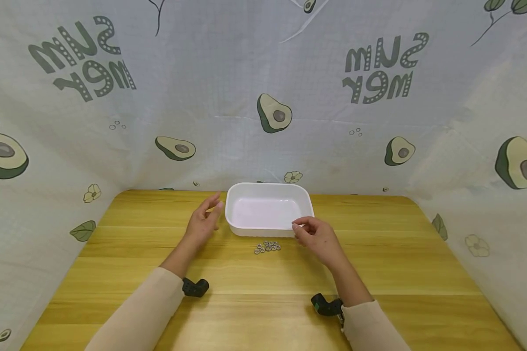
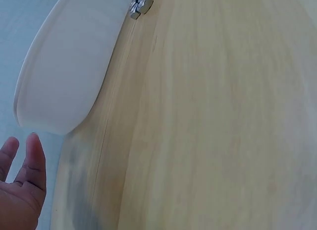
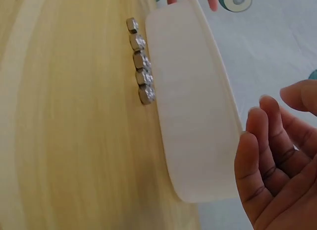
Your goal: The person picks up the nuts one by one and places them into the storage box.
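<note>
A white rectangular dish [image 1: 270, 232] with rounded corners stands near the table's far edge, its inside bare. In front of its near wall lies a small cluster of silver metal nuts [image 1: 268, 247]; several line up beside the wall [image 3: 142, 61] in the right wrist view. My left hand [image 1: 204, 222] is held just left of the dish, thumb and fingers apart, with nothing in it. My right hand [image 1: 319, 239] hovers at the dish's near right corner, fingers loosely bent and thumb apart, holding nothing. Its fingertips [image 3: 247, 136] overlap the rim in the right wrist view.
The wooden table [image 1: 254, 307] reaches back to a hanging white cloth [image 1: 228, 73] printed with avocados and lettering. Black wrist-worn devices sit at the left cuff [image 1: 195, 287] and the right cuff [image 1: 326, 306].
</note>
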`<state>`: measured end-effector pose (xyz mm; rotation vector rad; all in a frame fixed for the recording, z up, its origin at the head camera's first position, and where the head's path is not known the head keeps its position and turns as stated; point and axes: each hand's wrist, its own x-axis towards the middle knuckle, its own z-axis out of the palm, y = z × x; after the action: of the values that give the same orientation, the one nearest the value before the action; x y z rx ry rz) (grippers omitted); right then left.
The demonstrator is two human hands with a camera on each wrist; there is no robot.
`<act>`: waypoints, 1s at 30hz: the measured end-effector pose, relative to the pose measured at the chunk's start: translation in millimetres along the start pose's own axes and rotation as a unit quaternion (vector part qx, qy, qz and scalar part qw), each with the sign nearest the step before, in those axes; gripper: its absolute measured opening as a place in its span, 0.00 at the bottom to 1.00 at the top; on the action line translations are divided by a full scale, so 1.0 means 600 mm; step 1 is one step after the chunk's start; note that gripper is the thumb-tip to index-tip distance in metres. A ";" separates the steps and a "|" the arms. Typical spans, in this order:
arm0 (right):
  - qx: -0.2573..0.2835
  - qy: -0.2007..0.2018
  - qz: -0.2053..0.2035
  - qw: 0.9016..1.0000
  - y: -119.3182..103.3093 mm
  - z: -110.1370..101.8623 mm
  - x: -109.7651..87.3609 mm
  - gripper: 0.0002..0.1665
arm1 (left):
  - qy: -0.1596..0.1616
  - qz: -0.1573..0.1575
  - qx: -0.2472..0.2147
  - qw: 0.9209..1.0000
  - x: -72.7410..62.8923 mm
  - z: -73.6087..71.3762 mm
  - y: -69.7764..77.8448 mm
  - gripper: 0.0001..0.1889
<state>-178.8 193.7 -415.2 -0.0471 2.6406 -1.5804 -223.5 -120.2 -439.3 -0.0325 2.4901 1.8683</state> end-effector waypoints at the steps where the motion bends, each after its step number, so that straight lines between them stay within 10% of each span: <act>1: -0.006 -0.006 0.002 1.000 0.002 0.003 0.000 0.16 | 0.000 -0.002 -0.004 1.000 0.000 0.002 -0.001 0.30; 30: -0.138 -0.037 0.027 0.989 0.026 0.072 -0.001 0.06 | 0.043 -0.045 -0.148 0.987 -0.003 0.052 -0.018 0.28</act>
<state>-175.0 162.9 -449.3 -0.0457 2.7559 -1.1627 -221.1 -93.3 -458.5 -0.2319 2.1959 2.2221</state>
